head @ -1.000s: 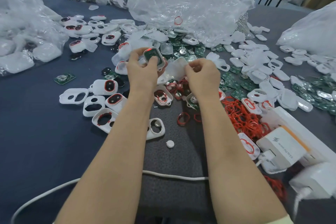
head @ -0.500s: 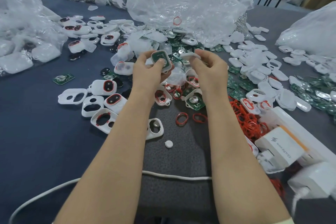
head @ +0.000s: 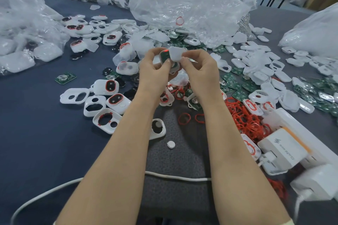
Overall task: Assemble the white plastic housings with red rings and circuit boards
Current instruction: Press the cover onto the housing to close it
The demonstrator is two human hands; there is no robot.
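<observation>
- Your left hand [head: 153,71] grips a white housing [head: 163,57] by its edges, raised above the parts pile; green and a spot of red show inside it.
- Your right hand [head: 201,73] pinches a white cover [head: 176,53] between thumb and fingertips, touching the housing's right edge.
- Just below your wrists lie loose red rings [head: 245,120], with green boards [head: 237,86] to the right of them.
- A row of housings [head: 102,100] sits beside your left forearm.
- The dark blue table [head: 36,133] shows bare on your near left, down to the white cable [head: 173,177] crossing under both forearms.
- A white charger [head: 281,150] crowds the near right edge.
- The clear bag [head: 182,0] behind your hands holds one red ring; the left bag [head: 22,23] holds white housings; what the right bag [head: 314,36] holds you cannot tell.
</observation>
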